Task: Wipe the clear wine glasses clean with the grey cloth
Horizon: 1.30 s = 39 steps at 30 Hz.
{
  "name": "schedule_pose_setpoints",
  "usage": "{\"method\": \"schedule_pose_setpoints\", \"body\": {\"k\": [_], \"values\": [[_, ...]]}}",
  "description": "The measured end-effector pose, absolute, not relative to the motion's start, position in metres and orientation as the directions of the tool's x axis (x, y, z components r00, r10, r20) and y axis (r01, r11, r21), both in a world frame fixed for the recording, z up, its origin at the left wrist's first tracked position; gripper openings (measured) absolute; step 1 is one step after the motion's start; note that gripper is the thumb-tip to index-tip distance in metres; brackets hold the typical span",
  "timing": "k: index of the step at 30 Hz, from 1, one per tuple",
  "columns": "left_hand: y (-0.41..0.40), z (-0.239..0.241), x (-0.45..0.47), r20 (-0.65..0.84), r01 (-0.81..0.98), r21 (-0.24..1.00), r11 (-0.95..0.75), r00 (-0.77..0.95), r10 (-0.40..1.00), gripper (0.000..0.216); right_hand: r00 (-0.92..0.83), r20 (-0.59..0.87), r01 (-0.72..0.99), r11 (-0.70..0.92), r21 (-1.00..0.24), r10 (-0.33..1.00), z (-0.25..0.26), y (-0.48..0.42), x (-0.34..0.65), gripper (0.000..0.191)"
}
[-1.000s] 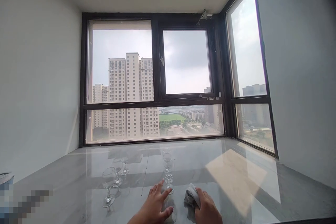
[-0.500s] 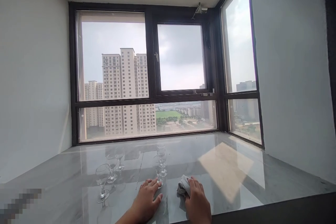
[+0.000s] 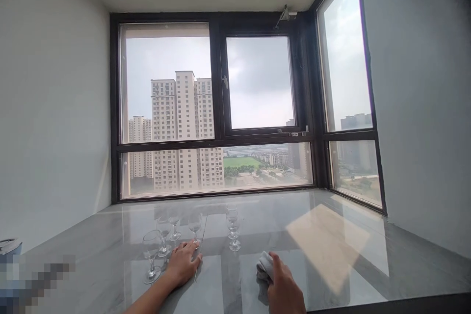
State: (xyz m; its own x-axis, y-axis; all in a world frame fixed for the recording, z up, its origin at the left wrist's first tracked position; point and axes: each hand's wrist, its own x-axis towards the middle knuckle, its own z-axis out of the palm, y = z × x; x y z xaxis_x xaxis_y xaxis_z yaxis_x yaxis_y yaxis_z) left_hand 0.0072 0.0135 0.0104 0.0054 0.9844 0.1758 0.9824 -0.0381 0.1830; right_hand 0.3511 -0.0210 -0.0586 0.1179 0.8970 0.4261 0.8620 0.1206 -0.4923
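Note:
My left hand (image 3: 183, 263) has its fingers at the foot of a clear stemmed glass (image 3: 195, 223), which stands upright on the glossy sill. To the left of that hand are three more stemmed glasses: a near one (image 3: 151, 245), a middle one (image 3: 164, 229) and a far one (image 3: 175, 220). Right of it, a clear stemmed glass (image 3: 234, 230) stands with another seemingly close behind, their outlines overlapping. A crumpled grey cloth (image 3: 265, 266) is gripped in my right hand (image 3: 284, 284), low over the sill near its front edge.
The shiny grey tiled sill (image 3: 272, 221) runs back to a dark window frame (image 3: 217, 146). Side walls (image 3: 55, 122) bound it left and right. A bluish object (image 3: 10, 247), partly blurred out, is at the left edge.
My left hand has moved left with one stemmed glass, away from the right pair toward the left group. My right hand keeps the cloth. The view has shifted slightly.

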Motion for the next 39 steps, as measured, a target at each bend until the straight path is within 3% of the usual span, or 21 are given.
{"method": "schedule_pose_setpoints", "body": {"k": [7,11,16,21,28,34,39], "values": [[0.035,0.000,0.008,0.106,0.982,0.160,0.097,-0.115,0.988,0.070,0.132,0.653,0.906,0.176,-0.384,0.746,-0.067,-0.024,0.344,0.062],[0.034,0.000,0.008,0.152,0.985,0.143,0.096,-0.118,0.981,0.070,0.134,0.705,0.912,0.192,-0.362,0.696,-0.066,-0.026,0.341,0.055],[0.033,-0.001,0.007,0.191,0.988,0.145,0.061,-0.089,0.978,0.062,0.119,0.617,0.913,0.158,-0.375,0.778,-0.056,-0.029,0.340,0.061],[0.029,0.003,0.011,0.180,0.987,0.147,0.059,-0.085,0.980,0.070,0.038,0.526,0.903,0.197,-0.382,0.849,-0.040,-0.043,0.340,0.047],[0.025,0.006,0.012,0.160,0.980,0.189,0.069,-0.100,0.982,0.068,0.011,0.508,0.892,0.221,-0.393,0.861,-0.030,-0.055,0.335,0.036],[0.013,0.010,0.016,0.354,0.960,0.231,-0.161,0.071,0.933,0.039,0.002,0.514,0.856,0.264,-0.444,0.858,-0.029,-0.051,0.336,0.019],[0.009,0.006,0.072,0.273,0.875,0.314,-0.368,0.288,0.918,0.045,0.005,0.511,0.837,0.277,-0.473,0.859,-0.033,-0.047,0.338,0.019]]}}
